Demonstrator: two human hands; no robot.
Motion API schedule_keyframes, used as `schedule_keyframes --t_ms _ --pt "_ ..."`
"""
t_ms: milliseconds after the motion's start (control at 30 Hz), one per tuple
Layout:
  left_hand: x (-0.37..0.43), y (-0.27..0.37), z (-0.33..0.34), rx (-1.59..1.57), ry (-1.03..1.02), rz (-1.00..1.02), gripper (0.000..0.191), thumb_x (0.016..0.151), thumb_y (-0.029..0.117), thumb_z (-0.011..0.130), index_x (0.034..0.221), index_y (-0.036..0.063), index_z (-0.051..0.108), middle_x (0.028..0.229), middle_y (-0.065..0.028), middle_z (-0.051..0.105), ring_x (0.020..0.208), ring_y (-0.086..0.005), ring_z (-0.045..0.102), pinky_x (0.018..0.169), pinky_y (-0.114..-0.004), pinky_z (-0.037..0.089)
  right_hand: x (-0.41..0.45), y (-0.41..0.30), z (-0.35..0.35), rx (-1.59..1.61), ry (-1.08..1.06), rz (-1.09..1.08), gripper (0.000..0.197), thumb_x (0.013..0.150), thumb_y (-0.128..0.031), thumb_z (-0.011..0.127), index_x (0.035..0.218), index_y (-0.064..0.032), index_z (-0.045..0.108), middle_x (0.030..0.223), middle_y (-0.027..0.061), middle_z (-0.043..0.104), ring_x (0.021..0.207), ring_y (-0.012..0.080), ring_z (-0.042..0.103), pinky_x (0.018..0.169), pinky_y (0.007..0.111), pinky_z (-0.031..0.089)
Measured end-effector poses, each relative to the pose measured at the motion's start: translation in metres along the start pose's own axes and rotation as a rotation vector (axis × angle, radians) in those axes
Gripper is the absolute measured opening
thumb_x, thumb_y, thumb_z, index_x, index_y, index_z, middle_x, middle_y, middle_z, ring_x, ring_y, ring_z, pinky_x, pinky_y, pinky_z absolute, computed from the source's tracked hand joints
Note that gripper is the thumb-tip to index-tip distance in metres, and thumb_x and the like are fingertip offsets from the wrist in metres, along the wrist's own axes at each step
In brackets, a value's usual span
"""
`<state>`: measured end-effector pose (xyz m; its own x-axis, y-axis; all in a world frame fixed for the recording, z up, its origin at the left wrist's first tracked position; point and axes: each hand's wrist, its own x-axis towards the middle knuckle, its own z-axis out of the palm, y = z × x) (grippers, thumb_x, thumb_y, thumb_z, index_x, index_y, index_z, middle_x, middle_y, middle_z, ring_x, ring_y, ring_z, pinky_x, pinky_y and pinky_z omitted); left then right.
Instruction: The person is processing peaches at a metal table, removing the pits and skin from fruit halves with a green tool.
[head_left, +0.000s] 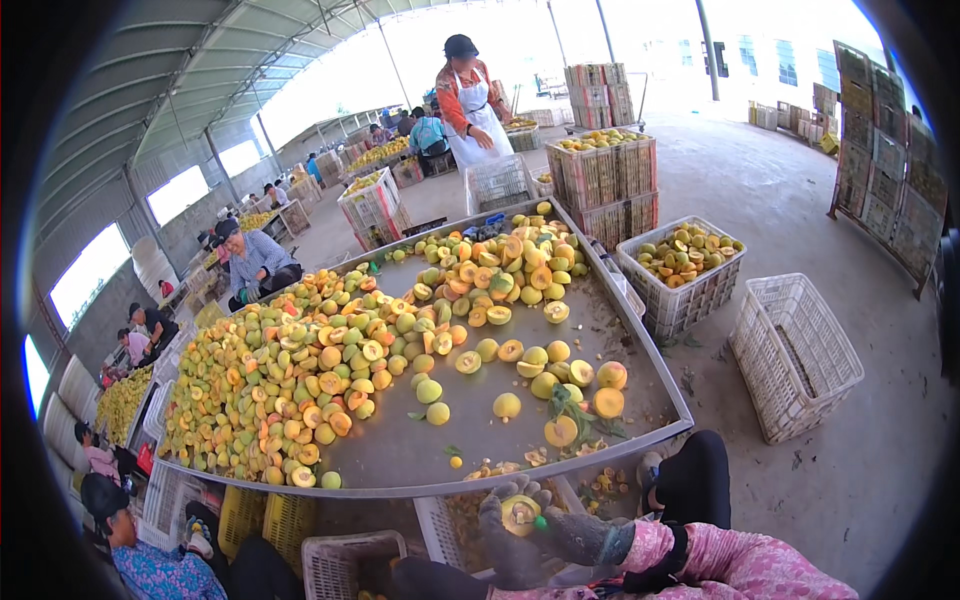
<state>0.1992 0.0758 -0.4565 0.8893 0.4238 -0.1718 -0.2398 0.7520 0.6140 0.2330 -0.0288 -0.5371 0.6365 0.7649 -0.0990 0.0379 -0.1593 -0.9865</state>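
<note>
My left hand (498, 536), in a dark grey knit glove, holds a cut peach half (517, 513) with its flesh facing up. My right hand (589, 536), gloved alike, grips a small green-handled tool (540, 523) against the fruit; its working end is hidden. Both hands are just off the near rim of a large metal sorting table (405, 457). Heaped on that table are peaches (300, 367), many cut in half. Below my hands, a white plastic crate (439, 525) holds pits and scraps.
To my right are a crate of peach halves (686, 251) and an empty white crate (795, 352). A person in a white apron (472, 112) stands beyond the table. Another in blue (157, 555) sits at my left. Leaves (574, 412) lie among the fruit.
</note>
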Motion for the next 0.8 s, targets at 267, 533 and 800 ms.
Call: schedule_keyframes --t_ms 267,533,800 --pt "0.001 0.009 -0.009 0.193 -0.007 -0.046 0.025 0.088 0.021 0.040 0.097 -0.0005 0.049 0.100 -0.0183 0.057 0.084 -0.0287 0.060 0.075 -0.041 0.052 0.004 0.003 -0.002 -0.469 -0.117 -0.309 0.029 0.088 -0.019 0.043 0.109 -0.0001 0.042 0.079 0.0145 0.058 0.068 0.0300 0.060 0.057 0.037 0.048" --pt "0.009 0.002 -0.030 0.490 -0.078 0.060 0.028 0.088 0.022 0.040 0.097 -0.0020 0.051 0.095 -0.0176 0.059 0.080 -0.0258 0.061 0.070 -0.038 0.054 0.015 0.022 0.014 -0.416 -0.066 -0.232 0.023 0.085 -0.021 0.046 0.099 -0.0024 0.050 0.075 0.0150 0.060 0.063 0.0320 0.060 0.054 0.040 0.046" --pt "0.014 0.003 -0.037 0.667 -0.142 0.107 0.024 0.085 0.020 0.042 0.091 -0.0016 0.051 0.091 -0.0177 0.059 0.079 -0.0259 0.062 0.069 -0.039 0.054 0.019 0.035 0.028 0.371 -0.189 0.096 0.022 0.085 -0.025 0.049 0.097 -0.0068 0.053 0.078 0.0100 0.059 0.070 0.0204 0.059 0.057 0.034 0.046"
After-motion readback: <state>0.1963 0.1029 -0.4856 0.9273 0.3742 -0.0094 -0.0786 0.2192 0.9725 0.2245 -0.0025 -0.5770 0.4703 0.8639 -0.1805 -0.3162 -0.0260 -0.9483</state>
